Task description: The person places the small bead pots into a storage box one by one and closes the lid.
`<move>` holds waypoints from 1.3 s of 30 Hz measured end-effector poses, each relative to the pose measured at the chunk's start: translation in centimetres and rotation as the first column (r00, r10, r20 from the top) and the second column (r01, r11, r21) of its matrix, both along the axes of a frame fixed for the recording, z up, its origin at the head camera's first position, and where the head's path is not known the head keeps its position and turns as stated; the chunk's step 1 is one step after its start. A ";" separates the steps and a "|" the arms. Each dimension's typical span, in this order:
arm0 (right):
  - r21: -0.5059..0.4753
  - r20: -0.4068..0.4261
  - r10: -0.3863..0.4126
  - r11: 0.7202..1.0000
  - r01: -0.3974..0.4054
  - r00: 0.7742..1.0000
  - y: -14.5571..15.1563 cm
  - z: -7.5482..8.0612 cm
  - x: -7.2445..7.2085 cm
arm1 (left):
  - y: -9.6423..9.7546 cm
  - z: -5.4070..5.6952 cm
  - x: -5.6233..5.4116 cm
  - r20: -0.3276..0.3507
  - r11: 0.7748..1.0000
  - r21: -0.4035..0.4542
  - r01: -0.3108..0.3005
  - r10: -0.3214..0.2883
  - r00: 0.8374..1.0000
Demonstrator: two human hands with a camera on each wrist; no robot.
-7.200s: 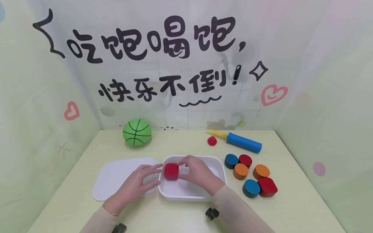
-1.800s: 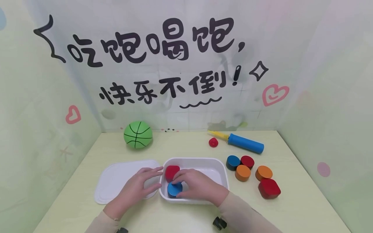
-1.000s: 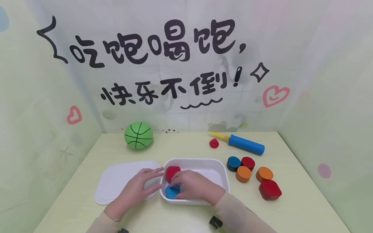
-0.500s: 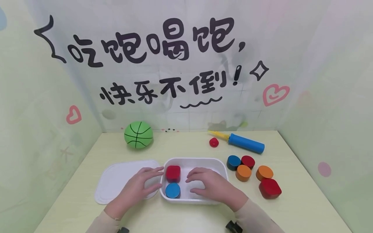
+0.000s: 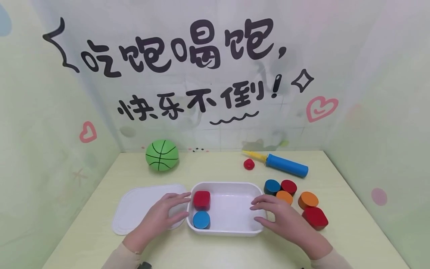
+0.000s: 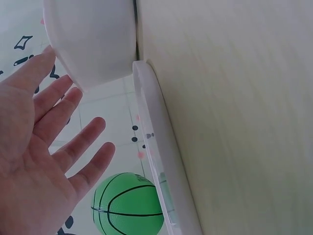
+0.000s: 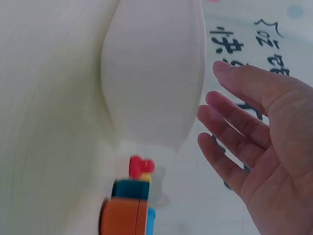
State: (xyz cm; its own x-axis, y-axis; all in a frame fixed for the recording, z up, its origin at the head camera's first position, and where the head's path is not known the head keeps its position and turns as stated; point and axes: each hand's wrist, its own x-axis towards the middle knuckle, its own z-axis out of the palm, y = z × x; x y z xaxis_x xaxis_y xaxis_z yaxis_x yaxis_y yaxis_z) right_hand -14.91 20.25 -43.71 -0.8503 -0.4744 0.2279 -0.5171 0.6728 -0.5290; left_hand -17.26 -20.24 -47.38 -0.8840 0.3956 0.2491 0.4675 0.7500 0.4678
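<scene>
A white plastic box (image 5: 235, 216) stands mid-table. Inside it, along its left end, sit a red rounded-square block (image 5: 202, 200) and, just in front, a blue round block (image 5: 201, 220). My left hand (image 5: 161, 218) rests its fingertips at the box's left rim, fingers fairly straight; the left wrist view shows the thumb and fingertips by the box wall (image 6: 93, 44). At the opposite end, my right hand (image 5: 285, 220) hovers with its fingers relaxed over the right rim, holding nothing. The right wrist view shows its fingertips beside the box's outer wall (image 7: 151, 78).
Right of the box lie more blocks: blue (image 5: 271, 186), red round (image 5: 289, 187), two orange, one partly behind my hand (image 5: 284, 197), the other (image 5: 308, 200) beside a red rounded-square block (image 5: 315, 218). Behind are a blue pump (image 5: 287, 165), small red piece (image 5: 249, 164) and green ball (image 5: 162, 155). A white lid (image 5: 137, 209) lies left.
The blue round block was taken from the right group and set in the box before the red one. My right hand has let go and moved right to the rim. The left hand stays put.
</scene>
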 end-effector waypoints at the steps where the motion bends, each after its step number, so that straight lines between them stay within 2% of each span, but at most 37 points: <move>1: -0.003 -0.017 -0.016 1.000 0.016 1.000 0.7 0.0 0.1 | 0.0 0.0 0.0 -0.002 1.000 -0.002 -0.001 0.001 1.000; 5: 0.002 -0.103 -0.082 0.997 0.083 0.991 3.0 -0.3 0.5 | 0.0 0.2 0.1 -0.009 1.000 -0.012 -0.006 0.006 1.000; 8: 0.015 -0.191 -0.140 0.989 0.145 0.972 4.4 -0.7 0.8 | 0.0 0.1 0.1 -0.012 1.000 -0.014 -0.004 0.004 1.000; 13: 0.090 -0.218 -0.262 0.954 0.286 0.940 6.3 -1.2 1.2 | -0.1 0.0 0.0 -0.015 1.000 -0.005 0.000 0.000 1.000; 18: 0.145 -0.174 -0.343 0.918 0.368 0.923 8.1 -0.9 1.5 | -0.1 -0.3 0.0 -0.014 1.000 -0.001 0.000 0.000 1.000; 22: 0.154 -0.096 -0.399 0.899 0.409 0.912 9.6 -0.8 1.6 | 0.0 -0.3 0.0 -0.020 1.000 -0.007 0.004 -0.004 1.000; 26: 0.182 -0.035 -0.455 0.873 0.453 0.890 10.9 -0.9 1.7 | 0.0 -0.1 0.1 -0.024 1.000 -0.005 0.005 -0.005 1.000; 30: 0.211 -0.030 -0.496 0.845 0.491 0.868 12.0 -1.2 1.8 | 0.0 0.0 0.1 -0.027 1.000 -0.002 0.009 -0.009 1.000; 39: 0.231 0.052 -0.520 0.837 0.497 0.852 13.7 -1.8 1.8 | 0.1 0.0 0.1 -0.011 1.000 -0.003 0.000 0.000 1.000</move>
State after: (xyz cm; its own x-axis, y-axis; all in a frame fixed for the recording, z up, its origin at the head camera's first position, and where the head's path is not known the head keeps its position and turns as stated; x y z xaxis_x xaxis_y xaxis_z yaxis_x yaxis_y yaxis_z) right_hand -13.08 33.96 -45.52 -0.9977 0.0065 0.0675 -0.0200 0.9227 -0.3851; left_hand -17.20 -20.19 -47.43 -0.8811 0.3965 0.2579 0.4728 0.7513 0.4605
